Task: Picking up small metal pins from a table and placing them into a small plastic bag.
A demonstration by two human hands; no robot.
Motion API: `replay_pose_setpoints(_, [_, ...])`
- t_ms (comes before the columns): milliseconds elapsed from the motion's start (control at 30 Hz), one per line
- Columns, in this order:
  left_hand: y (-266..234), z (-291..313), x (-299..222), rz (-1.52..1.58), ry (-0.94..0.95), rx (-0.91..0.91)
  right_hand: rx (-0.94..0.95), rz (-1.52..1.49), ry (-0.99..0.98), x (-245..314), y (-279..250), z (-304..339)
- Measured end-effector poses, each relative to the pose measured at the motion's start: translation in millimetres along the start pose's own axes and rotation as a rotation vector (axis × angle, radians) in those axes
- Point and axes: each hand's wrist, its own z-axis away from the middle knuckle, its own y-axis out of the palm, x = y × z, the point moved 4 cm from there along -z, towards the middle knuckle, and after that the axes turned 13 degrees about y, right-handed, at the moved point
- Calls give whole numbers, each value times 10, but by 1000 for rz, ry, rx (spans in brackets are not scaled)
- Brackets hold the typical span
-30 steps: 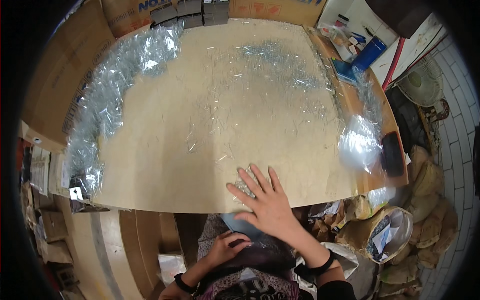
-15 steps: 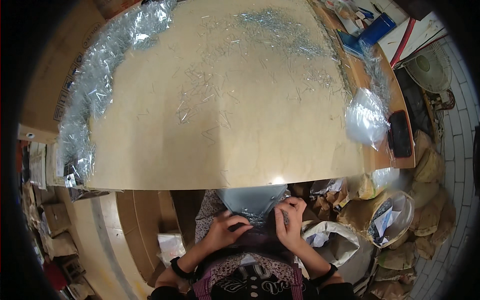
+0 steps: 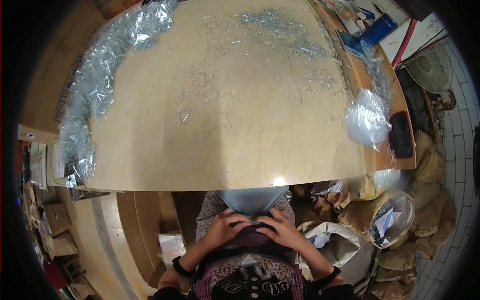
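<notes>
Below the table's front edge, a grey chute-like tray [image 3: 252, 199] narrows toward my lap. Both hands are close together at its narrow end. The thumb and fingers of my left hand [image 3: 224, 231] curl toward each other at the left side. Across from it, my right hand [image 3: 282, 231] is bent in the same way, its fingertips close to the left ones. Whatever lies between the fingertips is too small and shaded to name. Thin, shiny, bent wire-like pieces [image 3: 200, 95] are scattered over the tabletop [image 3: 280, 135], with a denser patch at the far side.
Clear shiny strands and plastic [image 3: 100, 80] are heaped along the table's left edge. A clear plastic bag [image 3: 367, 119] and a dark phone [image 3: 401, 134] lie at the right. Open sacks [image 3: 392, 220] stand below right; a cardboard box [image 3: 147, 230] stands below left.
Both hands have moved inward, my right hand the most, and now meet at the tray's narrow end. The shiny pieces seen there before are mostly covered or out of sight.
</notes>
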Motion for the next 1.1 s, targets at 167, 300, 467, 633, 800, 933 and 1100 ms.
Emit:
replay_pose_setpoints(167, [32,17,45,13,-31,66,-28,-219,6,-16,47,-50])
replay_pose_setpoints(300, [130,127,178,132,-65,262,131,-123,-7,-226,252,-18])
replay_pose_setpoints(467, [-146,83,-158,135,56,162,104,-340,-121,413,-433,-30])
replay_pose_setpoints(633, [-1373,68,-380,-33,120,-476,-555,123,-296,813,-1735,-812])
replay_pose_setpoints(800, [-2518,-146,-313,-310,175,-1057,-730,481,226,0,-2656,-1958])
replay_pose_setpoints(933, [-3387,366,44,-881,110,-1057,-637,503,110,308,-2508,-1867])
replay_pose_setpoints(1100, [-3722,550,172,-1238,-72,-1074,-869,454,64,-107,-2545,-1090])
